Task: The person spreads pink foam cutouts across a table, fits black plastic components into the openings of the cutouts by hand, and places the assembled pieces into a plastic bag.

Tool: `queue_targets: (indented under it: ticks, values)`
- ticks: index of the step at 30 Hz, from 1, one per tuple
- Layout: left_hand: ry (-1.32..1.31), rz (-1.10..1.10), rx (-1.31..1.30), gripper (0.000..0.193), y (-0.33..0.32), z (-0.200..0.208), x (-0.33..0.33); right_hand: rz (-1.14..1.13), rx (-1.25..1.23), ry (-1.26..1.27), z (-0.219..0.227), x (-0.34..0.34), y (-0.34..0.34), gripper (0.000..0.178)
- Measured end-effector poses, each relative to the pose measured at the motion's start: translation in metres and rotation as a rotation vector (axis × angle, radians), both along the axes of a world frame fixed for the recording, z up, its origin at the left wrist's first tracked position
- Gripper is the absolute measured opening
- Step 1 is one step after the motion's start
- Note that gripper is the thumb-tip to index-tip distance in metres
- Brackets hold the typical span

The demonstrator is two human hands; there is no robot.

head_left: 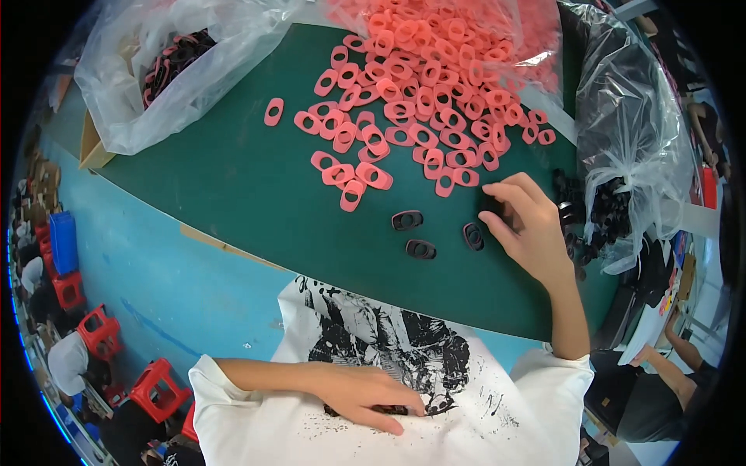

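My right hand (532, 229) reaches over the green table, thumb and fingers curved around a small black part whose outline is hard to make out. Near that hand lie several black oval pieces with pink edges: one piece (474, 236) just left of the thumb, another piece (407, 220) farther left, and a third piece (420, 249) below it. A heap of pink oval rings (423, 101) spreads over the far side of the table. My left hand (369, 396) lies flat against my white printed shirt, fingers stretched, with nothing visibly held.
On the green table (233, 171), a clear bag (116, 116) with black-and-pink pieces stands at the far left. Loose black parts (571, 210) and a clear bag of black parts (629, 155) sit at the right. Red stools (159, 392) stand on the blue floor; another person's arm (668, 373) shows at right.
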State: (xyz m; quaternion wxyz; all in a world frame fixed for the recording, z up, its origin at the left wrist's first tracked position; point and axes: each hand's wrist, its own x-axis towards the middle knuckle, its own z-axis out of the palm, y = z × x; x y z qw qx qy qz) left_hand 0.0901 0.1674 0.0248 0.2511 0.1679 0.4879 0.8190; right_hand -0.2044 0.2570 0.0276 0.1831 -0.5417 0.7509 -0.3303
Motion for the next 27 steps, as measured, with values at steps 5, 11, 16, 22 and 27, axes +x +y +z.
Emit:
queue_targets:
  ticks: [5, 11, 16, 22, 27]
  values:
    - [0.333, 0.291, -0.176, 0.017, 0.012, -0.005, 0.002, -0.011, -0.2, 0.159, -0.013, 0.008, -0.025, 0.026]
    - [0.552, 0.596, -1.069, 0.016, -0.015, -0.008, 0.001, -0.173, -0.238, -0.021, -0.013, -0.003, -0.016, 0.018]
    - [0.237, 0.575, -1.232, 0.02, -0.026, -0.008, 0.027, -0.053, -0.1, 0.11, -0.016, 0.003, -0.021, 0.019]
    - [0.33, 1.171, -1.363, 0.021, -0.11, 0.013, -0.024, -0.044, -0.178, 0.29, -0.022, 0.003, -0.029, 0.016]
    - [0.371, 0.985, -1.672, 0.03, -0.142, 0.016, -0.06, -0.087, -0.034, -0.087, -0.007, -0.001, -0.008, 0.008]
